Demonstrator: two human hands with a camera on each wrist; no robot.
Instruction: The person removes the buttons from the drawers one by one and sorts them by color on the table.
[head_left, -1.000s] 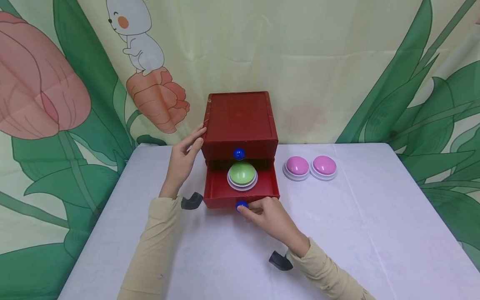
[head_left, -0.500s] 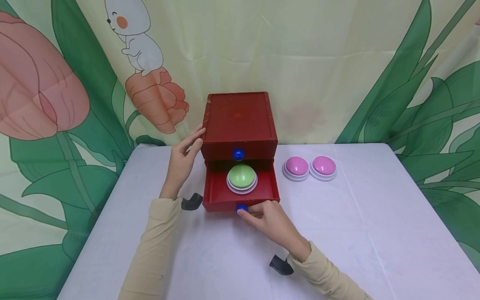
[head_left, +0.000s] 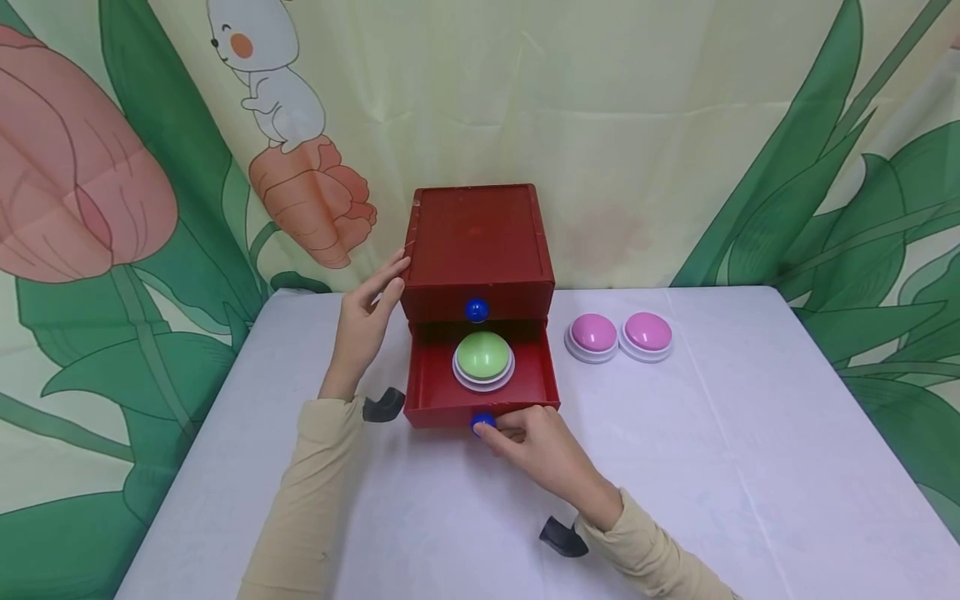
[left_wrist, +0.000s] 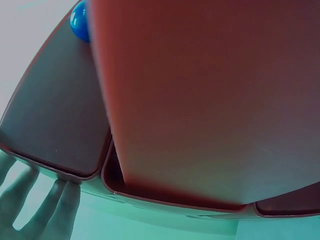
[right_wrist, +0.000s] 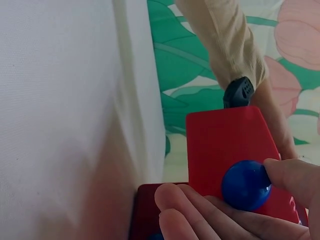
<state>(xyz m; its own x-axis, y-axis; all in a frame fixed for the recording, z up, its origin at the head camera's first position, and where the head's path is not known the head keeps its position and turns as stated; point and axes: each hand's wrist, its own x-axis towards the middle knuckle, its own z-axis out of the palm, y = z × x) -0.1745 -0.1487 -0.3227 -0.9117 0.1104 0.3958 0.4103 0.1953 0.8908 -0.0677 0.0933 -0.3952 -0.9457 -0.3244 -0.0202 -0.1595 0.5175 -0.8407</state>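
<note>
In the head view a dark red drawer cabinet (head_left: pixel 476 233) stands at the back of the table. An extended drawer (head_left: pixel 536 375) bears a round push-button light (head_left: pixel 483 357) with a green dome on a white base. My right hand (head_left: pixel 551 454) pinches this drawer's blue knob (right_wrist: pixel 246 185) between thumb and fingers, clear in the right wrist view. My left hand (head_left: pixel 356 333) rests its extended fingers (left_wrist: pixel 62 207) on the cabinet's left side. Above the extended drawer, a closed one has its own blue knob (head_left: pixel 477 310). The drawer's side fills much of the left wrist view, blurred.
Two push-button lights with pink domes, a left one (head_left: pixel 592 337) and a right one (head_left: pixel 647 336), sit right of the cabinet on the white-covered table (head_left: pixel 675 467). A printed curtain (head_left: pixel 600 142) hangs behind. Another dark red front (right_wrist: pixel 155 210) shows low in the right wrist view.
The drawer has slid a little farther out toward me, carrying the green light, with my right hand on its knob. My left hand has stayed at the cabinet's side.
</note>
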